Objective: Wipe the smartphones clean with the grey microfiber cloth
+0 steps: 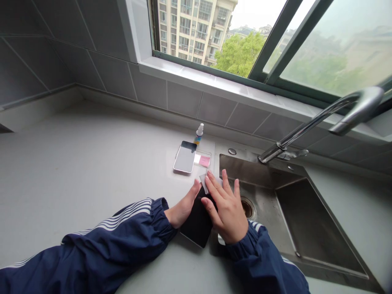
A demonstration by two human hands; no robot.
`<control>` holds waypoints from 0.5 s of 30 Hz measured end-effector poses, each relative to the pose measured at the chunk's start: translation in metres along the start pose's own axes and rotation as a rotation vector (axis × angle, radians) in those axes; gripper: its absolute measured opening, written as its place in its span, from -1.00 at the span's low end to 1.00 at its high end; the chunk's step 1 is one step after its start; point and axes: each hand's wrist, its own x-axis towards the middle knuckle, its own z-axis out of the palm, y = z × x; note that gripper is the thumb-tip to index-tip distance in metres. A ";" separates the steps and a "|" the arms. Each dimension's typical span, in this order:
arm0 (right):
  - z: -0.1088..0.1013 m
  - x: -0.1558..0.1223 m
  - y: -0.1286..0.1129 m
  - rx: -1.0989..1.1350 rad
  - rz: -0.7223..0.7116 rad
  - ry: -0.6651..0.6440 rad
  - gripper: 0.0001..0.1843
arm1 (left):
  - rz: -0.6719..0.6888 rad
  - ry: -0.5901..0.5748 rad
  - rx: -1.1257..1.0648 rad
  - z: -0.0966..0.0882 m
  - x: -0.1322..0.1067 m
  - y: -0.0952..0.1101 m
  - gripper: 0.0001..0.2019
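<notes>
A black phone (197, 224) lies flat on the grey counter (92, 171) at the sink's left edge. My left hand (183, 208) grips its left side, thumb along the top edge. My right hand (226, 208) lies over the phone's top right part with fingers stretched out, pressing a small white wipe (204, 179) against it. Farther back lie a second phone (185, 157) with a pale screen, a clear sheet with a pink tab (204, 160) and a small white spray bottle (199, 134).
A steel sink (306, 220) with a round drain (247, 207) sits right of the phone. A chrome tap (321, 118) arches over it. Grey tiled walls and a window sill (214, 81) border the counter at the back.
</notes>
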 end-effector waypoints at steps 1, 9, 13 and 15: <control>0.000 0.000 -0.001 0.004 -0.003 -0.001 -0.36 | 0.005 0.000 0.041 0.000 0.000 0.000 -0.36; 0.001 0.000 -0.002 0.029 0.000 -0.010 -0.32 | 0.040 0.015 0.195 -0.001 -0.003 0.001 -0.40; 0.002 -0.001 -0.004 0.047 -0.021 -0.026 -0.31 | 0.014 0.010 0.249 -0.002 -0.003 0.002 -0.38; 0.002 -0.001 -0.003 0.038 0.028 0.000 -0.33 | 0.040 -0.001 0.269 -0.001 -0.003 0.003 -0.39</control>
